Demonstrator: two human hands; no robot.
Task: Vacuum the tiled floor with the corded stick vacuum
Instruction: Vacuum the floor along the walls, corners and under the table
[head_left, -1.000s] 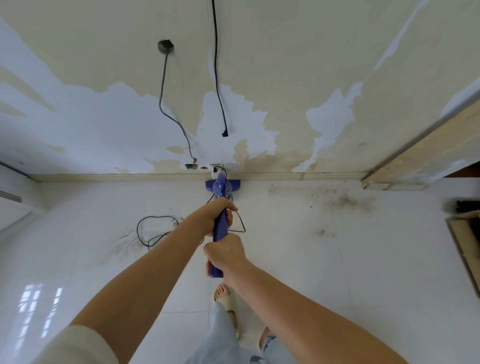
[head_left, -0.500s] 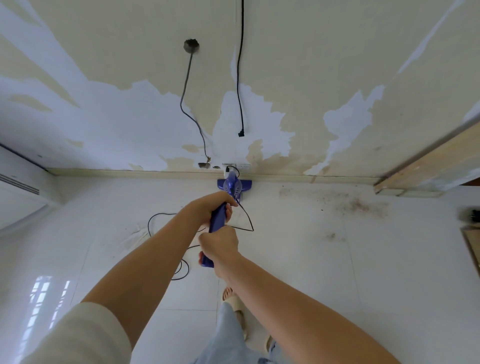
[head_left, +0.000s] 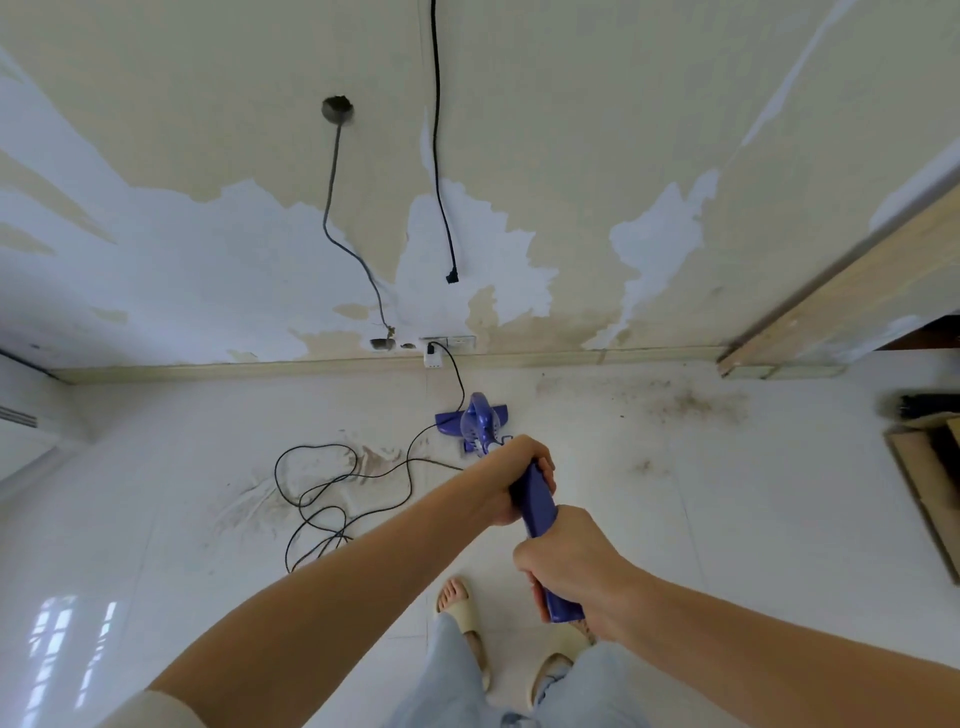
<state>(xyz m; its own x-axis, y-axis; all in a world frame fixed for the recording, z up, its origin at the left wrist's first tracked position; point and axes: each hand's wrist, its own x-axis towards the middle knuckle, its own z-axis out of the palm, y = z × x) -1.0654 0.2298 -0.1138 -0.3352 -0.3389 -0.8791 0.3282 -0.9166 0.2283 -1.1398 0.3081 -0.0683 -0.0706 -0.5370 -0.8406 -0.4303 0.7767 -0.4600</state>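
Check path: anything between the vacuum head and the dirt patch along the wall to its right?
Nothing visible. The vacuum head sits near the baseboard, and bare tile runs from it to the dirt patch. The cord loops on the floor to the left, away from that path. Both the left hand and right hand hold the grip.

White tiled floor (head_left: 675, 545): vacuum head (head_left: 470, 418), looped black cord (head_left: 322, 499), dirt patch (head_left: 691, 402), cardboard (head_left: 924, 488) at right.
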